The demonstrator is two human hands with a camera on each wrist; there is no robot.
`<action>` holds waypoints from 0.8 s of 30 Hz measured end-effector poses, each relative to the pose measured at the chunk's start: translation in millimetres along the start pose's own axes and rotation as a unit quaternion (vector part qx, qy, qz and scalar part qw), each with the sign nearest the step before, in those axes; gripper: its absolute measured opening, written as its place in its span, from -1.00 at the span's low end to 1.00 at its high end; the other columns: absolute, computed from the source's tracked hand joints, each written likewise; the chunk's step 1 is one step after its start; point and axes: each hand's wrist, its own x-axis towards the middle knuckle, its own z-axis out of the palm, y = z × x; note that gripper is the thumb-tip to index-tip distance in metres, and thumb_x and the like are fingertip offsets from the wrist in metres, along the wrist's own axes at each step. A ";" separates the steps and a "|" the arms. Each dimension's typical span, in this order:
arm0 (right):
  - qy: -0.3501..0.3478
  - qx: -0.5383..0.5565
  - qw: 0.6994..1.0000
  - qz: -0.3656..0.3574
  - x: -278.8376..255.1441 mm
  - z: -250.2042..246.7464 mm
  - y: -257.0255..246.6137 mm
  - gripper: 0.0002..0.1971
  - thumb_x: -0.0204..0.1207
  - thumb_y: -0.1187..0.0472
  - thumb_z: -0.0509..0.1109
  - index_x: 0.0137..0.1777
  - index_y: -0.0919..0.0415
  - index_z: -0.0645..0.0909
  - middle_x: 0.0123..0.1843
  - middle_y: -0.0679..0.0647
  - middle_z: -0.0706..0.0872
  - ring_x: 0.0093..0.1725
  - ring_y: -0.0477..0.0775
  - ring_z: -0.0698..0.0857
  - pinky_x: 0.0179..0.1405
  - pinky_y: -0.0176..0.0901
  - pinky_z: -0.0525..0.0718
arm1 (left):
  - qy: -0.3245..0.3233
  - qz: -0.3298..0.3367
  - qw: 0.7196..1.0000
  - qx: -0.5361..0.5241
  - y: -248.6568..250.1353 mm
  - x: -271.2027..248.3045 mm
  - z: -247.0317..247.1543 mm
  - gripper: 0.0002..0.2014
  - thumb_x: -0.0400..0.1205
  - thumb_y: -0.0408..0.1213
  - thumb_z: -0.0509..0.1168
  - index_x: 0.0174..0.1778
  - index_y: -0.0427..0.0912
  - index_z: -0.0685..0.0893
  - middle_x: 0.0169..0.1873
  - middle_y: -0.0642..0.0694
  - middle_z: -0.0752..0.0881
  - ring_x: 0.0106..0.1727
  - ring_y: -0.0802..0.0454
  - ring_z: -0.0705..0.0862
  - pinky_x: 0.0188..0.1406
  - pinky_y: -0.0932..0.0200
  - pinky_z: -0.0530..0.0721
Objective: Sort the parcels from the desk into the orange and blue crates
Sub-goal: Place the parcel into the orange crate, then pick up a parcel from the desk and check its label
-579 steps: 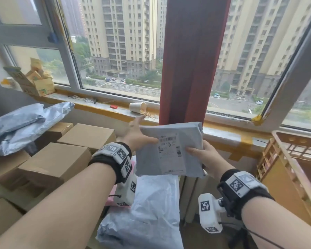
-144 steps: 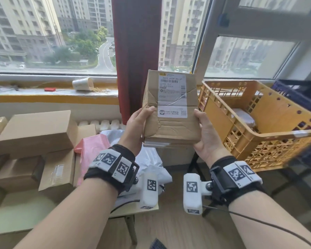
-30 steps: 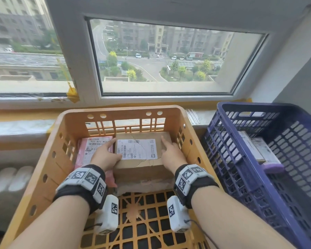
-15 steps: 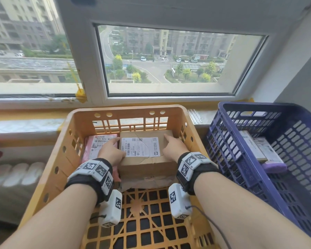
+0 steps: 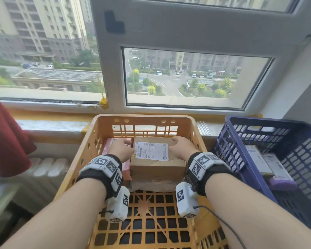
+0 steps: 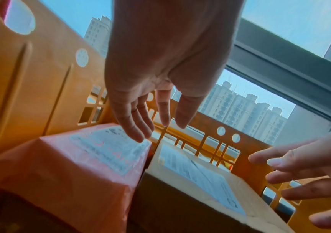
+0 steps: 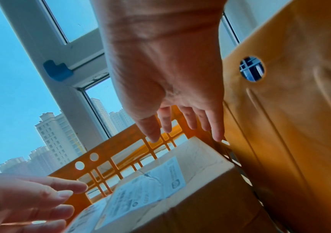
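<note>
A brown cardboard box (image 5: 157,167) with a white label lies at the far end of the orange crate (image 5: 142,116), on a pale bag (image 5: 154,185). A pink parcel (image 5: 108,144) sits to its left. My left hand (image 5: 121,148) hovers over the seam between the pink parcel and the box, fingers loose and holding nothing. My right hand (image 5: 181,146) hovers at the box's right edge, also holding nothing. In the left wrist view the left hand (image 6: 160,124) hangs above the box (image 6: 200,189) without touching it. In the right wrist view the right hand (image 7: 184,126) is likewise clear of the box (image 7: 180,181).
The blue crate (image 5: 258,123) stands to the right and holds flat parcels (image 5: 260,162) and a purple one (image 5: 280,184). A window sill runs behind both crates. A red curtain (image 5: 5,137) hangs at the left above a radiator (image 5: 48,168). The near part of the orange crate's floor is bare grid.
Both hands have let go of the cardboard box and risen slightly off its sides. The box stays in the orange crate. The head view has tilted upward.
</note>
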 end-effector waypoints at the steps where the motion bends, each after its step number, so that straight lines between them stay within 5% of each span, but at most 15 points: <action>1: 0.001 0.002 1.000 -0.007 -2.6 -2.5 -3.0 -0.45 0.65 0.20 0.25 0.65 0.01 0.35 0.63 0.10 0.44 0.52 0.20 0.49 0.43 0.05 0.57 | 0.005 -0.001 1.000 -0.001 2.3 -4.2 -3.9 -0.64 0.62 -0.41 0.31 0.35 -0.16 0.65 0.33 -0.16 0.66 0.31 -0.11 0.62 0.27 0.06 0.58; 3: -0.001 0.011 1.000 -0.020 -8.7 -6.4 -10.3 -0.47 0.67 0.22 0.26 0.64 0.04 0.37 0.62 0.09 0.46 0.50 0.18 0.52 0.33 -0.03 0.60 | 0.018 -0.001 1.000 -0.004 4.8 -10.7 -10.8 -0.67 0.63 -0.38 0.30 0.32 -0.16 0.68 0.30 -0.15 0.67 0.26 -0.10 0.64 0.26 0.03 0.63; 9: -0.020 0.010 0.997 -0.072 -26.7 -10.1 -35.3 -0.55 0.69 0.19 0.25 0.57 0.16 0.46 0.57 0.11 0.52 0.48 0.18 0.54 0.44 0.07 0.56 | 0.051 -0.019 0.998 -0.027 8.2 -33.0 -30.6 -0.79 0.66 -0.33 0.29 0.16 -0.15 0.75 0.16 -0.10 0.70 0.18 -0.11 0.66 0.23 -0.08 0.67; 14: -0.044 0.057 0.994 -0.086 -41.7 -4.1 -61.8 -0.69 0.71 0.20 0.26 0.40 0.22 0.61 0.12 0.09 0.72 0.08 0.08 0.73 0.05 -0.03 0.79 | 0.076 -0.023 0.996 -0.048 2.6 -53.8 -50.1 -0.86 0.64 -0.30 0.32 0.02 -0.12 0.78 0.06 -0.09 0.76 0.08 -0.07 0.69 0.08 0.05 0.70; 17: -0.065 0.080 0.990 -0.095 -56.3 -0.1 -83.1 -0.75 0.72 0.22 0.28 0.30 0.29 0.64 -0.05 0.10 0.75 -0.13 0.01 0.75 -0.31 -0.25 0.70 | 0.092 -0.024 0.994 -0.050 -2.1 -65.8 -68.3 -0.82 0.64 -0.30 0.30 0.07 -0.14 0.79 0.06 -0.07 0.74 0.10 -0.04 0.67 0.15 0.02 0.70; 21: -0.066 0.095 0.987 -0.112 -75.3 9.6 -116.4 -0.81 0.70 0.23 0.31 0.15 0.28 0.70 -0.14 0.11 0.77 -0.23 -0.02 0.76 -0.39 -0.28 0.67 | 0.117 -0.028 0.989 -0.084 -12.3 -78.9 -98.4 -0.80 0.63 -0.36 0.26 -0.23 -0.10 0.74 -0.05 -0.17 0.77 0.02 -0.14 0.73 0.06 0.02 0.73; 24: -0.075 0.118 0.982 -0.131 -95.2 21.0 -141.9 -0.82 0.71 0.24 0.29 0.07 0.28 0.71 -0.14 0.13 0.77 -0.24 0.00 0.75 -0.38 -0.28 0.67 | 0.135 -0.034 0.984 -0.114 -28.7 -92.7 -120.5 -0.82 0.64 -0.37 0.26 -0.16 -0.17 0.78 -0.14 -0.21 0.78 -0.08 -0.16 0.75 0.02 -0.03 0.76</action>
